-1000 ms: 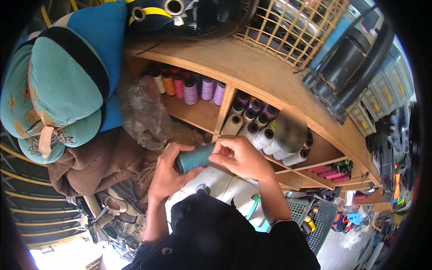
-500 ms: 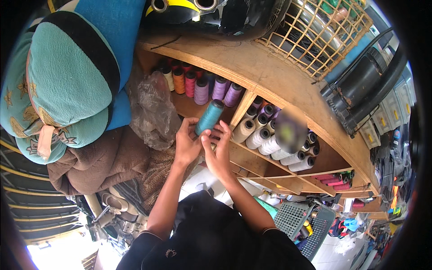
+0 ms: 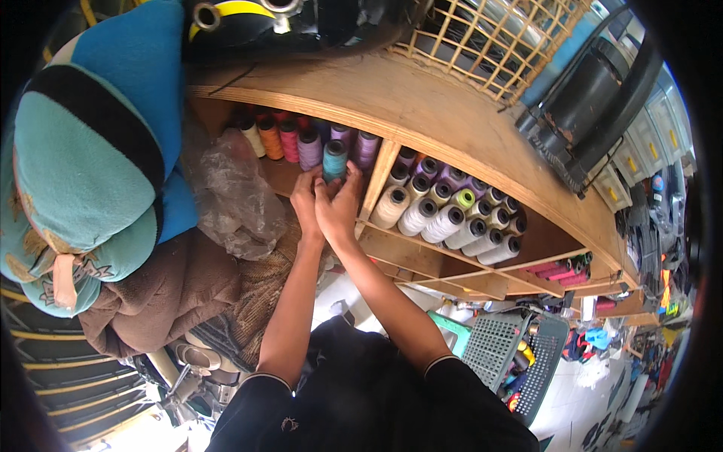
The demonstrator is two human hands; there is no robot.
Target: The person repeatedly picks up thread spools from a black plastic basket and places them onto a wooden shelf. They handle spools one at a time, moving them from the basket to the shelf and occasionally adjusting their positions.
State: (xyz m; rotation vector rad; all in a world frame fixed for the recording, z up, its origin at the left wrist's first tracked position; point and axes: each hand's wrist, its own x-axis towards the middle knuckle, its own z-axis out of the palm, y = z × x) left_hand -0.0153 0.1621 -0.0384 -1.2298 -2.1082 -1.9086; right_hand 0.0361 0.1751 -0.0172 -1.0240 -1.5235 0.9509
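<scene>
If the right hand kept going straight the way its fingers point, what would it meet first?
The right hand points into the wooden shelf compartment and already seems to touch the teal thread spool. Going on, it would push that spool deeper between the lilac spool and purple spool; depth behind is unclear.

teal spool (image 3: 334, 160): lower half hidden behind both hands
left hand (image 3: 305, 202): fingertips out of sight
wicker basket (image 3: 497, 41): cut off at top edge

Crumpled clear plastic bag (image 3: 233, 192) (translucent, greyish) in shelf compartment, left of hands
</scene>
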